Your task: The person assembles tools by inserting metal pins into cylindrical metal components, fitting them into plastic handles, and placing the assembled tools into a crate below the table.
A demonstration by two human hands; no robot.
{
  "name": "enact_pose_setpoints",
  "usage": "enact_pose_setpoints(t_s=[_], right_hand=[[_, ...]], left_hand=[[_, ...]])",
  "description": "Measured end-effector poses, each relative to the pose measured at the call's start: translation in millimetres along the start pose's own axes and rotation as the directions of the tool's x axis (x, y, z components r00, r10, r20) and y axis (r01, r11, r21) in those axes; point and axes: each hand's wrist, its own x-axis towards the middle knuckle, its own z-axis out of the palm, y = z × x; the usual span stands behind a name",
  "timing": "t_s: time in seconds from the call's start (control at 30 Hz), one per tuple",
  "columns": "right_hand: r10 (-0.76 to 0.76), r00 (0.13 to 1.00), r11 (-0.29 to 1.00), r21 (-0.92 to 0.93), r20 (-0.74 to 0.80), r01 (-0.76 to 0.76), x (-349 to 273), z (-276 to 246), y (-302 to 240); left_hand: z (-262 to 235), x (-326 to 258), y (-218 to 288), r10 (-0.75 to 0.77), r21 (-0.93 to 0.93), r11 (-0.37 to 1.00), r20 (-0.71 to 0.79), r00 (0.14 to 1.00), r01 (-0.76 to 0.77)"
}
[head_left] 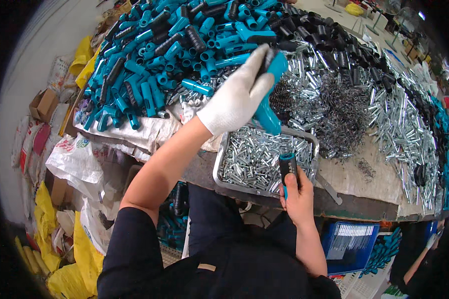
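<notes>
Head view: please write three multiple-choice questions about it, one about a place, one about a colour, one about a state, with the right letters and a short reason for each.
1. Where is the metal tray?
A. at the near table edge, between the two arms
B. on the floor
C. on top of the teal pile

2. What colour is the glove on the left hand?
A. black
B. white
C. yellow

3. How is the right hand?
A. flat and empty on the table
B. bare, gripping a black and teal handle
C. gloved, holding a spring

Answers:
1 A: the tray full of small metal tubes sits at the table edge in front of the person.
2 B: the glove is white, closed on a teal grip.
3 B: bare fingers wrap the handle, held upright over the tray.
</notes>
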Motion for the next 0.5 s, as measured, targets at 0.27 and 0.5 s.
enact_pose_setpoints(t_s=[0.27,0.5], right_hand=[[-0.224,0.975,0.891,-0.405,0.005,0.207,-15.7,-3.2,-13.0],[-0.359,0.930,0.803,-0.533,-0.077,0.265,-25.3,2.8,-12.6]], left_hand=[[27.7,-16.6,19.3,-0.077,0.114,0.992,0.267,0.961,0.048],[55.3,-36.7,40.7,-0.214,0.473,0.868,0.080,0.974,0.151]])
